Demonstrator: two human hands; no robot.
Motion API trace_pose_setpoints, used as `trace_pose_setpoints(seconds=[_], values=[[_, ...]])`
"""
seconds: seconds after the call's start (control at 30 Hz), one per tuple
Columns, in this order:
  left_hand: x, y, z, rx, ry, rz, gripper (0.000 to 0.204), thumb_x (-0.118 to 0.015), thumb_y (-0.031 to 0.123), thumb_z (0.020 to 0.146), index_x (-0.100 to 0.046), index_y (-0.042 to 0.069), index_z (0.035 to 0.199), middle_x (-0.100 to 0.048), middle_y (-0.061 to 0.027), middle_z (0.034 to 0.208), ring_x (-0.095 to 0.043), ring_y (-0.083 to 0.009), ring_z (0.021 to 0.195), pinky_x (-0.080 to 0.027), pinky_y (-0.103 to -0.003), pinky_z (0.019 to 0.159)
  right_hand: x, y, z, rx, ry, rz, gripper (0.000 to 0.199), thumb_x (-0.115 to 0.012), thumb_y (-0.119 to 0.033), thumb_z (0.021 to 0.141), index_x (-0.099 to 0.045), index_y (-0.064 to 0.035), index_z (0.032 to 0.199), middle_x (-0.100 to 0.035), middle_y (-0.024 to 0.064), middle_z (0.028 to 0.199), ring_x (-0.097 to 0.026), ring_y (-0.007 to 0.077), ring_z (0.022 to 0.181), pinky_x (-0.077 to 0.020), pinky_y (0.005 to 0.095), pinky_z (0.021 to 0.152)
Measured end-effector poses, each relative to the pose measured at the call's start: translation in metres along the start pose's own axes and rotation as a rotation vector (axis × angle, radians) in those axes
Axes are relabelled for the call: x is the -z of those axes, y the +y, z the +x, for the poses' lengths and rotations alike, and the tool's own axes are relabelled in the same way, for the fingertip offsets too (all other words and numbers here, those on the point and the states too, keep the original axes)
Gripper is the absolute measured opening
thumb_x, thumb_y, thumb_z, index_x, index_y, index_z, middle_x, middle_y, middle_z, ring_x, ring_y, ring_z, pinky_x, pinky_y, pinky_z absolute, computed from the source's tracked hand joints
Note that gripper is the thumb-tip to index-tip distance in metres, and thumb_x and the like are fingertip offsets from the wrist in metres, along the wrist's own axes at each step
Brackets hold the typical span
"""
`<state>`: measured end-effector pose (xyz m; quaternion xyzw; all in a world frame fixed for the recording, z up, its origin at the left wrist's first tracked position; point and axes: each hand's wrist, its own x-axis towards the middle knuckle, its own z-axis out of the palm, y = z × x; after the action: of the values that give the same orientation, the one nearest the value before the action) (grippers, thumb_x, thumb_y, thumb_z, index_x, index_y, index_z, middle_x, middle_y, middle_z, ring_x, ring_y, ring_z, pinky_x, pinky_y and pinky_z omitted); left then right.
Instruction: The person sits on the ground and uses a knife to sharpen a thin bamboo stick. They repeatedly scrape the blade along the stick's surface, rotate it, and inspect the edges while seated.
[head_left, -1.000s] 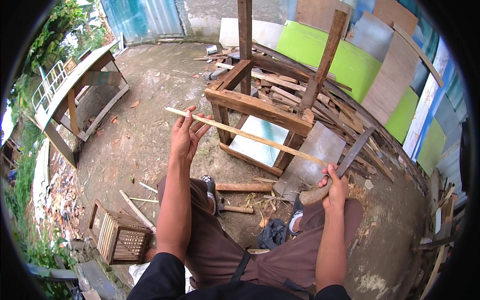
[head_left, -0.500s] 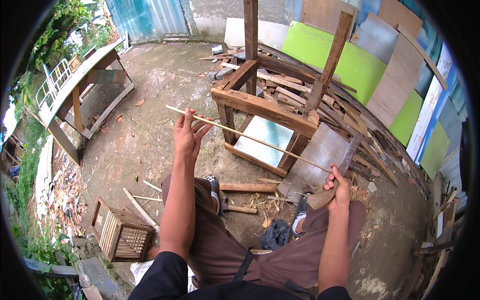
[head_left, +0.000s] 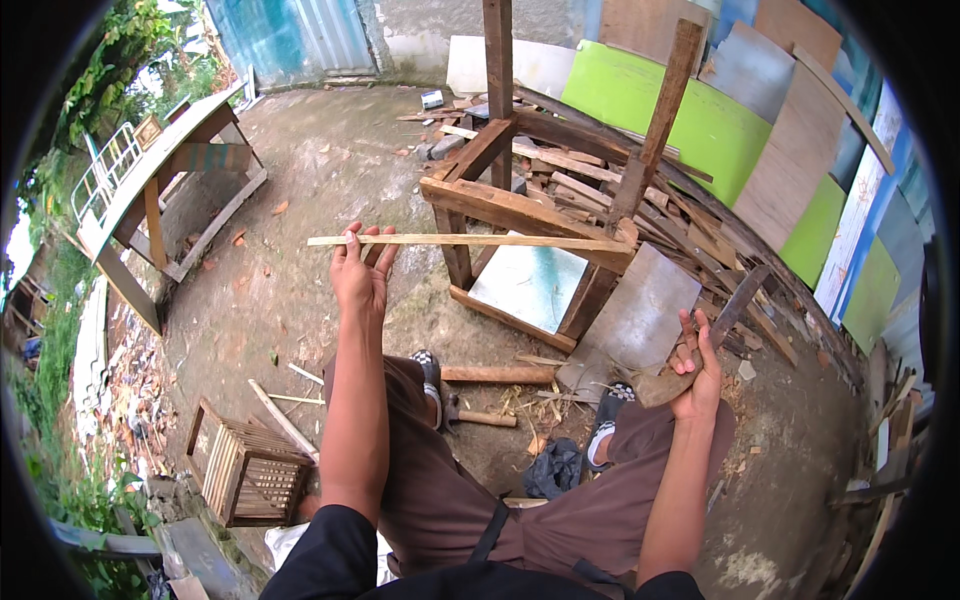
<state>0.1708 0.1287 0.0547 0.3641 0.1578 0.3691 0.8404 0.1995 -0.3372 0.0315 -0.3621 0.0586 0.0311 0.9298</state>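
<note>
My left hand [head_left: 359, 278] pinches a thin light wooden strip [head_left: 450, 240] near its left end; the strip lies almost level in the air. Its far end passes in front of a brown wooden frame [head_left: 530, 210] with tall posts. My right hand [head_left: 697, 375] is over my right knee, curled loosely around the wooden handle of a machete [head_left: 740, 305]. The machete's dark blade slants up and to the right, apart from the strip. On the ground between my feet lie a hammer [head_left: 485, 418] and a short squared timber [head_left: 498, 374].
A slatted wooden crate [head_left: 250, 465] stands at lower left, a long table [head_left: 170, 150] at far left. Scrap wood [head_left: 575, 185] is heaped behind the frame, with green boards [head_left: 640, 105] against the wall. A black plastic bag [head_left: 553, 468] lies near my right foot.
The strip has swung from slanting down rightward to nearly level, and its right end has left my right hand. My right hand has moved rightward with the machete, its fingers loosening.
</note>
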Motion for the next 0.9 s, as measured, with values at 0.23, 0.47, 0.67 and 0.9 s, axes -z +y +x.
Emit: trace_pose_setpoints(seconds=[0.23,0.47,0.67,0.9], values=[[-0.017,-0.022,-0.025,0.076,-0.189,-0.102,0.032,-0.045,0.023,0.107,-0.044,-0.001,0.127,-0.056,-0.0176,0.113,-0.062,-0.0386,0.116,-0.059,-0.049,0.098,-0.022,0.015,-0.011,0.019,0.011,-0.331,0.059,-0.06,-0.036,0.101,-0.043,-0.0039,0.147,-0.059,0.0129,0.136,-0.045,0.0056,0.053,-0.0444,0.0234,0.05],[-0.033,-0.041,-0.045,0.107,-0.43,-0.149,0.029,-0.044,0.025,0.107,-0.044,0.003,0.126,-0.061,-0.0128,0.11,-0.062,-0.0379,0.118,-0.057,-0.05,0.1,-0.013,0.017,-0.004,0.058,-0.067,-0.095,0.061,-0.06,-0.042,0.1,-0.045,-0.0037,0.145,-0.059,0.0133,0.132,-0.046,0.0063,0.056,-0.0453,0.0252,0.053],[-0.036,-0.039,-0.053,0.124,-0.577,-0.147,0.035,-0.039,0.022,0.108,-0.034,0.007,0.14,-0.062,-0.014,0.113,-0.062,-0.038,0.118,-0.056,-0.051,0.101,-0.006,0.016,0.004,0.055,0.019,0.1,0.031,-0.063,-0.03,0.1,-0.055,-0.0054,0.117,-0.061,0.0083,0.111,-0.05,0.0095,0.066,-0.0472,0.0268,0.062],[-0.047,-0.034,-0.065,0.116,-0.652,-0.109,0.049,-0.035,0.02,0.109,-0.014,0.015,0.153,-0.06,-0.0196,0.125,-0.061,-0.0398,0.119,-0.052,-0.057,0.104,0.007,0.01,0.012,0.035,-0.032,0.316,0.014,-0.061,-0.016,0.1,-0.054,-0.0041,0.103,-0.057,0.0054,0.097,-0.056,0.0114,0.076,-0.0525,0.0277,0.071]])
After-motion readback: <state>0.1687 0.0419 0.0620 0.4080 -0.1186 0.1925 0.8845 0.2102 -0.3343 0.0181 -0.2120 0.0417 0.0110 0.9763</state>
